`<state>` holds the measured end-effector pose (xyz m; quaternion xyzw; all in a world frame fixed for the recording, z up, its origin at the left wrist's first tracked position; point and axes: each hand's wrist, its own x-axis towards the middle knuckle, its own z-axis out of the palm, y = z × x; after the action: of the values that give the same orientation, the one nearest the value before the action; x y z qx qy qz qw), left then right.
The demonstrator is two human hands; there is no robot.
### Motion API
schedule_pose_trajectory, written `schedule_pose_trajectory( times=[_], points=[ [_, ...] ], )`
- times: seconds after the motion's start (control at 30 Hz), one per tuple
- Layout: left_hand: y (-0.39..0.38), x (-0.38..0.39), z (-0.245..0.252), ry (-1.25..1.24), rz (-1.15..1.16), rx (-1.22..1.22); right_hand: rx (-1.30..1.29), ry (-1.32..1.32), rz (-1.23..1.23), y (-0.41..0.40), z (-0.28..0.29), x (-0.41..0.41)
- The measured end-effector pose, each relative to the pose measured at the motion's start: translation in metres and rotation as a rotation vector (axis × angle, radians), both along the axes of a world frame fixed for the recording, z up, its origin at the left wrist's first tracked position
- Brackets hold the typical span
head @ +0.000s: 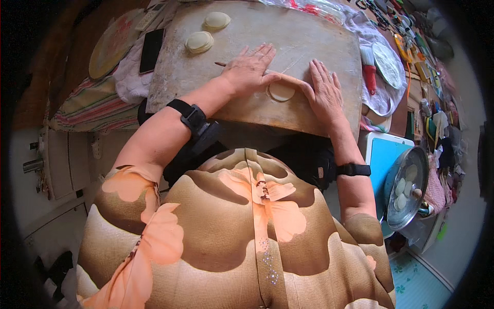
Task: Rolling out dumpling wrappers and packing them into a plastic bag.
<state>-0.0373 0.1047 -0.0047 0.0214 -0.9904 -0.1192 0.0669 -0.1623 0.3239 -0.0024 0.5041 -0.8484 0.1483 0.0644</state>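
Observation:
A thin wooden rolling pin [287, 79] lies across a floured board [328, 42]. My left hand [249, 71] rests flat over its left part, fingers stretched forward, and the pin's dark tip sticks out beyond the wrist. At the other end, my right hand [326, 90] presses down with its thumb along the pin. Between my hands, a thin round dough wrapper [281, 92] lies at the near side of the pin, partly covered by it. Two stacks of round wrappers, a nearer stack [199, 42] and a farther stack [217, 20], sit at the board's far left.
Left of the board are a dark phone [151, 51] on a cloth and a round tray [112, 46]. On the right lie a red-handled brush [369, 75] and a dish of white flour [387, 65]. A glass-lidded pan [407, 189] with pale rounds stands near my right elbow.

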Motion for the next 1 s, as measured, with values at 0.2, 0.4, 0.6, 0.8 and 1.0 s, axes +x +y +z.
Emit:
schedule_pose_trajectory(
  times=[0.2,0.4,0.6,0.8,1.0],
  points=[
    [0.03,0.065,0.008,0.015,-0.128,-0.038,0.011,-0.018,0.044,0.047,0.0,0.042],
    [-0.004,0.014,0.0,0.047,0.002,0.055,0.013,0.143,-0.005,-0.003,0.003,-0.006],
    [0.026,0.077,0.01,0.013,-0.204,0.032,0.018,-0.036,0.073,0.045,-0.005,0.037],
    [-0.002,0.036,-0.005,0.014,-0.1,0.044,0.02,0.1,0.034,0.009,0.006,0.009],
    [0.002,0.029,-0.001,-0.024,-0.037,0.02,-0.023,0.088,0.008,0.006,-0.015,-0.006]
  ],
)
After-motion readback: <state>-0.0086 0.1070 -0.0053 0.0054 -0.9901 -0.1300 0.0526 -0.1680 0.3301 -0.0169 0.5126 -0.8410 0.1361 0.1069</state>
